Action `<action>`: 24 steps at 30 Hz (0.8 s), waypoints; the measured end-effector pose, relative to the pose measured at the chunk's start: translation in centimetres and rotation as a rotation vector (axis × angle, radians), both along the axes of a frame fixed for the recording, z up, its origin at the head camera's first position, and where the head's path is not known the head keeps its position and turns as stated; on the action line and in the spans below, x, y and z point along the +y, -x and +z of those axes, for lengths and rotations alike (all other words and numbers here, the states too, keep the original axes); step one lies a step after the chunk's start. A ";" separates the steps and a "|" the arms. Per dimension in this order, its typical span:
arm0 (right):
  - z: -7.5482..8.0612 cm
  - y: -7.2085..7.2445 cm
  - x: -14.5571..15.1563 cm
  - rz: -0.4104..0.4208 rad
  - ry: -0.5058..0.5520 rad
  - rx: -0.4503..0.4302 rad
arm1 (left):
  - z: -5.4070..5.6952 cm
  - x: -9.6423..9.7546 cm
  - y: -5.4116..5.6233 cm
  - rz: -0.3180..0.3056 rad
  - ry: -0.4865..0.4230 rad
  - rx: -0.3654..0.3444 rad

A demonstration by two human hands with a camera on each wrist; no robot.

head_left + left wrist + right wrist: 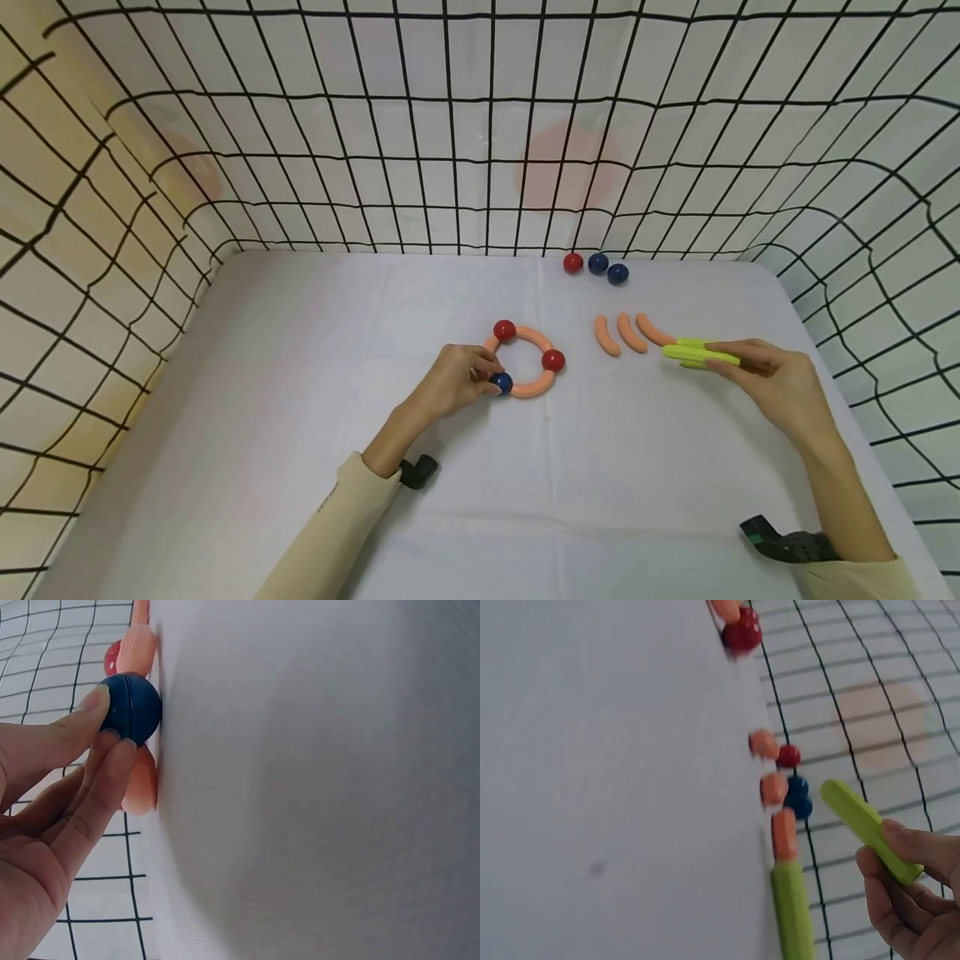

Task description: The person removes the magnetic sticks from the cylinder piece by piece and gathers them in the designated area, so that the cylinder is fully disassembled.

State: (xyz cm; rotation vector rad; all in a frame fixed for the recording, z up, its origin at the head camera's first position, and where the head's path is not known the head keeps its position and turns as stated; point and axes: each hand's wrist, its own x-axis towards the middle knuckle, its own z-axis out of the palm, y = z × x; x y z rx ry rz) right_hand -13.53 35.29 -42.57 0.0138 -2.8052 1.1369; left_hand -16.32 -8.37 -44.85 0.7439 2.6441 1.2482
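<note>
My left hand (457, 379) pinches a dark blue ball (133, 709) between thumb and fingertips. That ball sits at the near left of a ring of curved orange rods (534, 387), two of which meet it in the left wrist view. A red ball (505, 331) at the ring's far side and another red ball (553, 361) at its right join the rods. My fingers partly hide the ring's left side. On the right, my right hand (772, 383) holds a yellow-green rod (866, 829) between thumb and fingers, raised above another yellow-green rod (792, 911) on the table.
Several curved orange rods (607, 337) lie side by side right of the ring. Behind them are a loose red ball (573, 263) and two blue balls (597, 263). A black wire grid (491, 158) borders the white table (300, 333) at the back and sides.
</note>
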 end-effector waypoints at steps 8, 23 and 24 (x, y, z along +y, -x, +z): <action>-2.1 -1.0 3.7 -0.037 -0.007 -0.054 | -0.1 0.0 0.0 0.005 -0.009 0.003; -3.9 -0.2 5.3 0.029 -0.133 0.048 | -0.3 0.0 0.0 0.014 -0.018 -0.017; -3.9 -0.2 5.3 0.028 -0.138 0.043 | -0.2 0.0 0.0 0.016 -0.018 -0.020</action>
